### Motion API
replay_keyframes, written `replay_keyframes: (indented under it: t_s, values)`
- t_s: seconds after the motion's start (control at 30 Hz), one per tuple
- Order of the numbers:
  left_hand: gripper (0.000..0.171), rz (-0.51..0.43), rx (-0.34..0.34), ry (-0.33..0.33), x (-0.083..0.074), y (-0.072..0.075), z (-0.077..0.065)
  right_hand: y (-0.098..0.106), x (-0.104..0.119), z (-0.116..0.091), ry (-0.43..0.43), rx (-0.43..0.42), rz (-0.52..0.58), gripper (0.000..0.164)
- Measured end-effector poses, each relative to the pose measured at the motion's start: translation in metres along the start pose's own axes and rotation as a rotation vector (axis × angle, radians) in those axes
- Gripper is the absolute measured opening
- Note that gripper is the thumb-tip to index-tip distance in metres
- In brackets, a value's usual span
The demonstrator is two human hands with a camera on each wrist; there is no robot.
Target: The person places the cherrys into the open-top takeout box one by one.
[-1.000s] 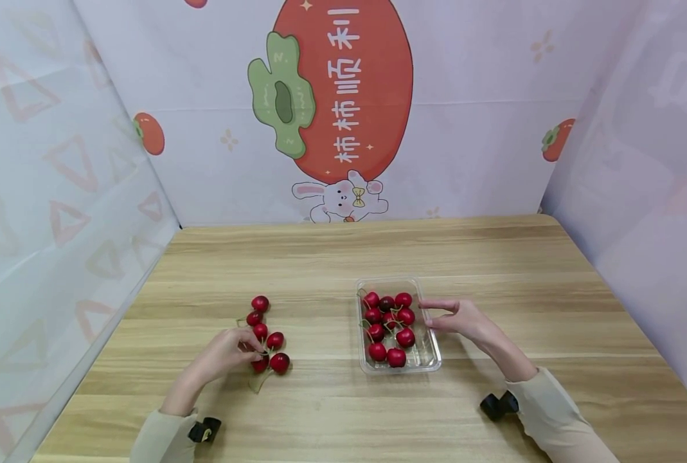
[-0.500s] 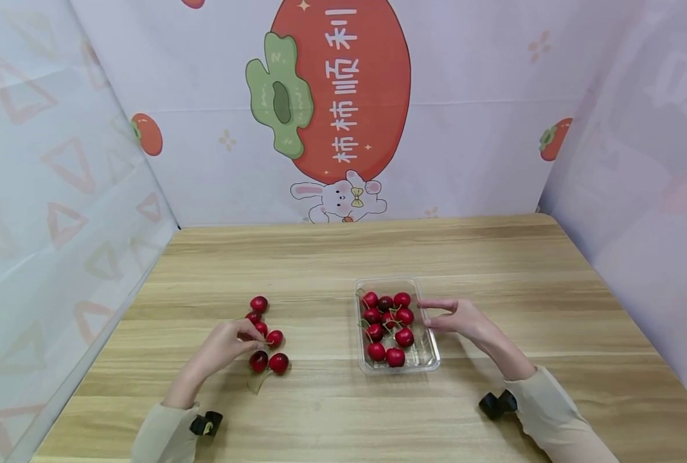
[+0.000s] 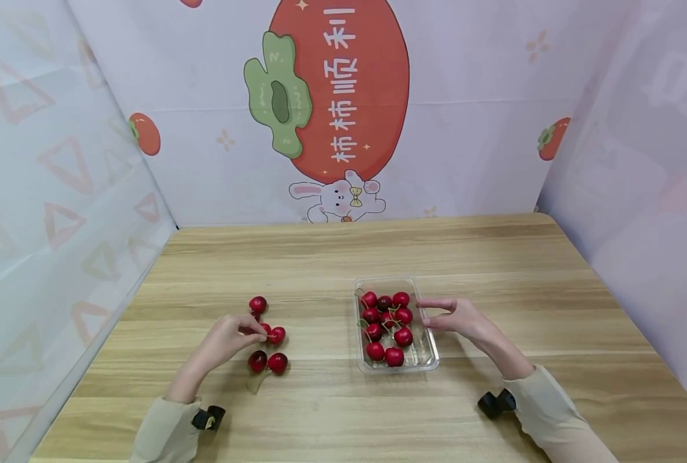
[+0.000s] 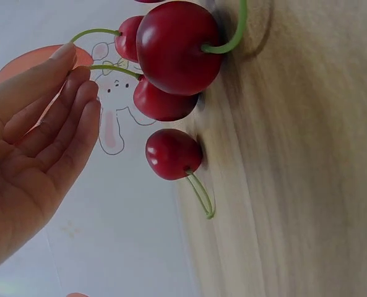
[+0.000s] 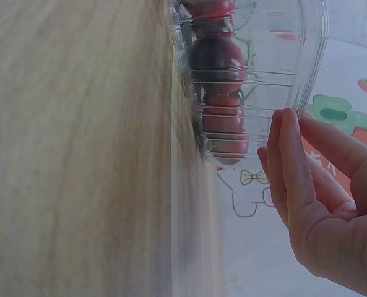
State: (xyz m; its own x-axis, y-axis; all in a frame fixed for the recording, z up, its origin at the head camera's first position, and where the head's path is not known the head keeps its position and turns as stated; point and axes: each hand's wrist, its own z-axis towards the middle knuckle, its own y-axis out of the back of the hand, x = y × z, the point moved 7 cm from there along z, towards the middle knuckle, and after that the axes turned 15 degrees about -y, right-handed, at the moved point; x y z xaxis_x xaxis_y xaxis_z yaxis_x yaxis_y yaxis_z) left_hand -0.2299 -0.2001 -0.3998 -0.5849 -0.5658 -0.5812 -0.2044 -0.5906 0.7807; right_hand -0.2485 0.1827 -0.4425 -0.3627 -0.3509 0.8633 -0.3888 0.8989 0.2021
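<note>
My left hand (image 3: 227, 341) is over the left side of the table, thumb and fingertips pinching the thin green stem of a red cherry (image 3: 276, 335). In the left wrist view, stems from two cherries run to the fingertips, one from the lower cherry (image 4: 161, 102) and one from the smaller cherry (image 4: 126, 38). Two dark cherries lie just nearer, and others lie farther back, partly hidden by the hand. My right hand (image 3: 464, 321) holds the right rim of a clear plastic box (image 3: 427, 360), thumb and fingers at its edge. Several stemmed cherries (image 3: 403, 336) sit inside it.
The wood-grain table (image 3: 331, 418) carries both the loose cherries and the box. A printed cloth backdrop (image 3: 470, 154) stands behind the far edge, with cloth walls on either side. Black cameras (image 3: 496, 404) sit at both wrists.
The left hand has moved slightly away from the two near cherries, toward the middle ones, and now pinches a stem there. The right hand and box stay in place.
</note>
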Motion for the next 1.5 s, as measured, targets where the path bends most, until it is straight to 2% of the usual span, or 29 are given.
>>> replay_keyframes:
  t_s: [0.43, 0.67, 0.83, 1.1, 1.5]
  values:
    - [0.004, 0.003, -0.023, 0.003, -0.005, 0.007, 0.009, 0.0, 0.0, 0.0, 0.008, 0.017, 0.016, 0.049]
    - [0.004, -0.03, -0.012, 0.005, -0.008, 0.007, 0.014, 0.0, 0.0, 0.0, 0.011, 0.014, 0.008, 0.05]
    - [0.005, -0.036, 0.004, 0.012, -0.012, 0.007, 0.02, 0.0, 0.0, 0.0, 0.011, 0.013, 0.001, 0.05]
    - [0.004, -0.04, 0.015, -0.022, -0.021, 0.007, 0.031, 0.0, 0.0, 0.001, 0.006, 0.006, -0.005, 0.05]
    - [0.004, -0.04, 0.028, -0.021, -0.031, 0.001, 0.047, 0.0, 0.0, 0.001, 0.003, 0.012, 0.01, 0.05]
